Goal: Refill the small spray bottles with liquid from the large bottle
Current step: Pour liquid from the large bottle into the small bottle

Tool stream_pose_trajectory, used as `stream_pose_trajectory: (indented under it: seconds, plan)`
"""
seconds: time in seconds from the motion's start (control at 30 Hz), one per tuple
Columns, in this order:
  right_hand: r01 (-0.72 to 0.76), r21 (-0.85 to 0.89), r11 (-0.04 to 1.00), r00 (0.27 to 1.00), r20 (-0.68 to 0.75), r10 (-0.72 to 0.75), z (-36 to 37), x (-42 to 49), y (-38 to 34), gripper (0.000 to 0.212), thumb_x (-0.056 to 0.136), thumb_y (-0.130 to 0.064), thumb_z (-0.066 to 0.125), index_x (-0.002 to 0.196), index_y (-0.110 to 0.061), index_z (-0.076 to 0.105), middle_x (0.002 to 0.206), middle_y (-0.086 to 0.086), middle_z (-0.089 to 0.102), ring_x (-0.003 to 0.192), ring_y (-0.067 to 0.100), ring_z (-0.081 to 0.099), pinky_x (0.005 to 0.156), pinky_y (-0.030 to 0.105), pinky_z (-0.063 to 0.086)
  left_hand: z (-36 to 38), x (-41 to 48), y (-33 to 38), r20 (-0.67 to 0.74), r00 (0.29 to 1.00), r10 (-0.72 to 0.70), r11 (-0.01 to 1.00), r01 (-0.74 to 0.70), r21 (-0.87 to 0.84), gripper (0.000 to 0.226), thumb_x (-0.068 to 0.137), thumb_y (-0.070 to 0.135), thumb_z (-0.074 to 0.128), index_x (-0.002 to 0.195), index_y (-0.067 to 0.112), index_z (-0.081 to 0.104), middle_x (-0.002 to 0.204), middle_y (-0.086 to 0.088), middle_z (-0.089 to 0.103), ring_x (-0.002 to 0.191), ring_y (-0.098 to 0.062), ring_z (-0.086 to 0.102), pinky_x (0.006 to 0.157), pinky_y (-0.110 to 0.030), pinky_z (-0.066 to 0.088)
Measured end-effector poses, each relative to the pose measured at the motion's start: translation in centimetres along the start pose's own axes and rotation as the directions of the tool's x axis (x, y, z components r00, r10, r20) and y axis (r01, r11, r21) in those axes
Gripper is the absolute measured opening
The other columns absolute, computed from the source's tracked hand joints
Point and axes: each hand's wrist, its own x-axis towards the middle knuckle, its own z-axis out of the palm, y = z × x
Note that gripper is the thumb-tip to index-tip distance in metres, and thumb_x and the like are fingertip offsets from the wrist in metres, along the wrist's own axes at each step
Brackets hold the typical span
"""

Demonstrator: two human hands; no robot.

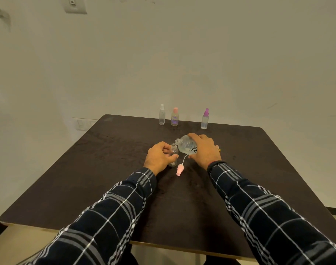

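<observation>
the open small bottle [173, 154] stands upright on the dark table [86, 178], capless, and everything else is placed from it. the left hand [159, 157] wraps it from the left side, thumb and fingers closed around its clear body. just to its right and slightly above, the right hand [204, 150] grips the large bottle [186, 146], fingers curled over the top of its body; that bottle is tipped over toward the left so its open mouth sits right at the rim of the open small bottle, close enough that i cannot tell whether they touch. clear liquid shows inside the large bottle, and part of a dark printed label is visible near the palm. just beside the open small bottle on its near right lies the pink spray cap [179, 169], flat on the table with its thin white tube running up toward the large bottle. well beyond, along the far edge of the table, three capped spray bottles stand upright: a white-capped bottle [162, 114], a pink-capped bottle [174, 116] just beside it, and farther right a purple-capped bottle [205, 119]. both forearms wear dark plaid sleeves [259, 207].
</observation>
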Motion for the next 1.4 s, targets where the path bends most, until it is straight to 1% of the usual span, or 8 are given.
stream_pose_trajectory:
  seconds: [0.17,0.3,0.47,0.63,0.77,0.9,1.13,1.4]
  plan:
    - [0.016,-0.038,0.999,1.000,0.000,-0.016,-0.3,0.0,-0.1,0.075,0.081,-0.032,0.079,0.143,-0.038,0.038,0.137,0.003,0.049,0.130,0.029,0.044,0.108,0.067,0.033,0.0,-0.1,0.1,0.003,1.000,-0.002,1.000,0.002,0.000,0.033,0.077,0.023,0.086,0.103,0.023,0.066,0.099,0.007,0.071,0.092,-0.004,0.067,0.085,-0.027,0.058]
    - [0.027,-0.078,0.997,1.000,-0.011,-0.028,-0.6,0.0,-0.2,0.074,0.083,-0.028,0.077,0.145,-0.038,0.037,0.138,0.003,0.047,0.131,0.029,0.042,0.110,0.068,0.030,0.0,-0.1,0.2,-0.001,1.000,-0.004,1.000,0.004,-0.001,0.035,0.077,0.022,0.086,0.106,0.019,0.067,0.098,0.006,0.071,0.092,-0.004,0.068,0.083,-0.024,0.057]
    - [0.038,-0.113,0.993,0.999,-0.023,-0.041,-0.6,0.0,-0.3,0.073,0.085,-0.026,0.076,0.145,-0.040,0.036,0.137,0.003,0.047,0.131,0.029,0.041,0.108,0.069,0.031,0.0,-0.1,0.4,0.005,1.000,-0.015,1.000,0.015,-0.001,0.035,0.077,0.021,0.086,0.106,0.019,0.066,0.099,0.006,0.071,0.092,-0.004,0.067,0.085,-0.025,0.057]
    - [0.047,-0.133,0.990,0.998,-0.035,-0.052,-0.8,0.1,-0.4,0.072,0.087,-0.022,0.073,0.146,-0.038,0.035,0.137,0.004,0.045,0.132,0.029,0.040,0.109,0.071,0.028,0.0,-0.1,0.4,-0.009,1.000,-0.011,1.000,0.011,0.012,0.036,0.076,0.023,0.087,0.106,0.019,0.067,0.099,0.007,0.070,0.093,-0.004,0.066,0.084,-0.023,0.056]
    - [0.050,-0.150,0.987,0.998,-0.040,-0.057,-1.0,0.1,-0.5,0.072,0.087,-0.021,0.073,0.146,-0.038,0.035,0.137,0.004,0.045,0.132,0.030,0.040,0.109,0.071,0.028,0.0,-0.2,0.5,-0.005,1.000,-0.011,1.000,0.011,0.009,0.036,0.077,0.023,0.087,0.105,0.020,0.066,0.100,0.007,0.071,0.093,-0.005,0.067,0.085,-0.025,0.057]
    - [0.048,-0.154,0.987,0.998,-0.039,-0.055,-0.9,0.2,-0.5,0.073,0.086,-0.021,0.074,0.146,-0.038,0.036,0.138,0.004,0.046,0.133,0.029,0.040,0.109,0.071,0.028,-0.1,-0.4,0.8,0.003,1.000,-0.015,1.000,0.015,0.007,0.035,0.078,0.021,0.086,0.106,0.019,0.065,0.098,0.008,0.069,0.091,-0.003,0.065,0.081,-0.020,0.054]
    - [0.062,-0.164,0.985,0.997,-0.038,-0.069,-0.9,0.7,-0.5,0.071,0.088,-0.019,0.072,0.146,-0.039,0.037,0.135,0.003,0.047,0.131,0.029,0.041,0.110,0.071,0.027,-0.1,-0.4,0.7,0.000,1.000,-0.016,1.000,0.016,0.017,0.036,0.078,0.022,0.086,0.107,0.019,0.066,0.100,0.007,0.070,0.092,-0.004,0.066,0.086,-0.025,0.056]
    - [0.083,-0.200,0.976,0.994,-0.053,-0.096,-1.0,0.7,-0.5,0.069,0.089,-0.016,0.069,0.146,-0.038,0.037,0.134,0.003,0.048,0.130,0.029,0.041,0.109,0.070,0.029,-0.2,-0.4,0.6,0.002,1.000,-0.014,0.999,0.014,0.033,0.036,0.078,0.023,0.086,0.108,0.019,0.066,0.100,0.006,0.070,0.094,-0.005,0.066,0.086,-0.025,0.056]
